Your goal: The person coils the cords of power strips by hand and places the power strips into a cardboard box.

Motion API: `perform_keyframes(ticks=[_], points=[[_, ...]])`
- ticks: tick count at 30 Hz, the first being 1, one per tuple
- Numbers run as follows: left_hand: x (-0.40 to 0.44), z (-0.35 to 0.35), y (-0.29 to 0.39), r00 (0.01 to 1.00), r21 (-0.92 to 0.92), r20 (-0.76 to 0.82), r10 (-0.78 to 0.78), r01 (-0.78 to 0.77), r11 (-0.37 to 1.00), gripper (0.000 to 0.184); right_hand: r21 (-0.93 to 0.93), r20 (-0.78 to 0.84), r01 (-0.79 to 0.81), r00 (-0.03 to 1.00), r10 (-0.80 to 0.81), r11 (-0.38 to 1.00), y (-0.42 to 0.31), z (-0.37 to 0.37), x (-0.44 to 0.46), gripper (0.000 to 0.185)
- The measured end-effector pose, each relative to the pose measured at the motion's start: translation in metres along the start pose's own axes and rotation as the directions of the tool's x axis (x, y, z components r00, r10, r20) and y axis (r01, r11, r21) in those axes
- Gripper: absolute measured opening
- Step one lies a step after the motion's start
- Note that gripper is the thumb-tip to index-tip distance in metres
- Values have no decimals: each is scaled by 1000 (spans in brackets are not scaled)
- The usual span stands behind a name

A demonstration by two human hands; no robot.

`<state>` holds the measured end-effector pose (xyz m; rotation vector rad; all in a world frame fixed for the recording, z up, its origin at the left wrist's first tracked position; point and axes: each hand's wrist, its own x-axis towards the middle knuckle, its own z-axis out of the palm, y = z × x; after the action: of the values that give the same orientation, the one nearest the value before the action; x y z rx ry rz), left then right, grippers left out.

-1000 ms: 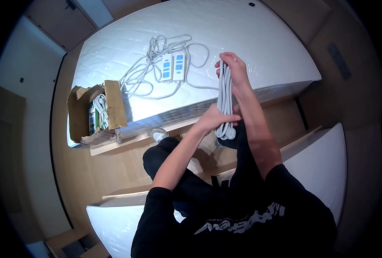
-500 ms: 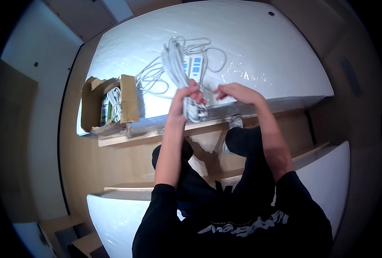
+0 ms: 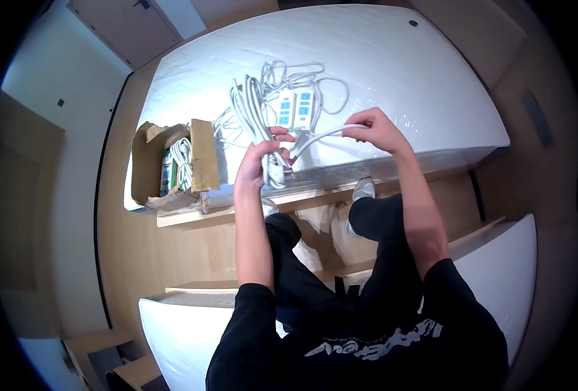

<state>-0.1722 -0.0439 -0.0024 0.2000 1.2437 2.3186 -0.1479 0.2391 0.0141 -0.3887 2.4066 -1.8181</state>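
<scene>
A looped bundle of white cable (image 3: 250, 107) stands upright in my left hand (image 3: 255, 161), whose fingers wrap round its lower part. My right hand (image 3: 375, 129) pinches a single length of the cable, pulled out to the right of the bundle. That length runs taut, slightly curved, between the two hands. Just behind them, a pair of white power strips with blue sockets (image 3: 295, 107) lies on the plastic-covered mattress (image 3: 406, 78). More loose cord (image 3: 331, 85) is coiled around and behind the strips.
An open cardboard box (image 3: 204, 156) at the mattress's left front corner contains another bundled white cord (image 3: 183, 163) and a green package. A second wrapped mattress (image 3: 191, 332) is beneath me. Wooden floor (image 3: 132, 241) lies between the beds. A small dark object (image 3: 413, 23) rests at the far right.
My right hand, formerly apart with fingers loose, now grips a cable length and has moved slightly right. My left hand has shifted left and lower with the bundle.
</scene>
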Motion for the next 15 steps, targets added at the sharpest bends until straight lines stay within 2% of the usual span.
perform_keyframes(ticks=[2, 7, 9, 13, 14, 15], points=[[4, 19, -3, 999, 190, 4, -48, 46, 981, 40, 32, 0, 66, 998, -66, 997, -3, 7, 3, 17], [12, 25, -24, 993, 339, 8, -114, 104, 935, 35, 17, 25, 67, 997, -68, 998, -11, 17, 3, 16], [12, 27, -25, 996, 500, 85, -10, -34, 866, 37, 18, -53, 62, 997, -61, 998, -12, 17, 3, 16], [10, 35, -28, 997, 601, 60, -46, 1, 799, 37, 30, -121, 85, 989, -80, 996, -17, 22, 1, 15], [13, 34, -34, 994, 605, 100, -53, -19, 796, 37, 28, -118, 83, 990, -79, 996, -16, 24, 2, 15], [15, 34, -40, 994, 603, 99, -53, -18, 798, 37, -59, -161, 109, 980, -118, 992, -13, 26, 3, 13]])
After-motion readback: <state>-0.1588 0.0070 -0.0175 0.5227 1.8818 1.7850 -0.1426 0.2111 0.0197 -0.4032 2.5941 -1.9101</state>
